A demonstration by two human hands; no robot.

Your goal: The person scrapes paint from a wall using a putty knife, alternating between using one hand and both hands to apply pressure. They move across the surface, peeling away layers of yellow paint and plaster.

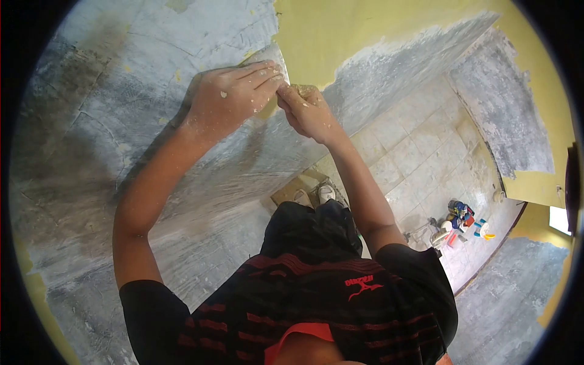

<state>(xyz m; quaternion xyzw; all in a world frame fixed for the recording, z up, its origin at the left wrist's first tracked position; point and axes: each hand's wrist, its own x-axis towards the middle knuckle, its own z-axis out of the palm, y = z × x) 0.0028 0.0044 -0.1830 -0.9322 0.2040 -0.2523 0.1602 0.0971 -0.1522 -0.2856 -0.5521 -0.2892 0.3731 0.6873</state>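
Observation:
Yellow paint (313, 36) meets bare grey wall (201, 36) along a ragged edge in front of me. At that edge a flat, pale scraper blade (278, 56) with a straight side lies against the wall. My left hand (234, 97) has its fingers stretched out together, flat over the blade, with pale flecks on the skin. My right hand (308, 112) is closed in a fist beside those fingertips, gripping the scraper's end; the handle is hidden in it. Crumbs stick to its knuckles.
My shoes (326, 193) stand on a raised support (289, 190), partly hidden by my body. Below right is a dusty tiled floor (420, 146) with a cluster of cans and tools (459, 216). A half-stripped wall (505, 103) rises beyond it.

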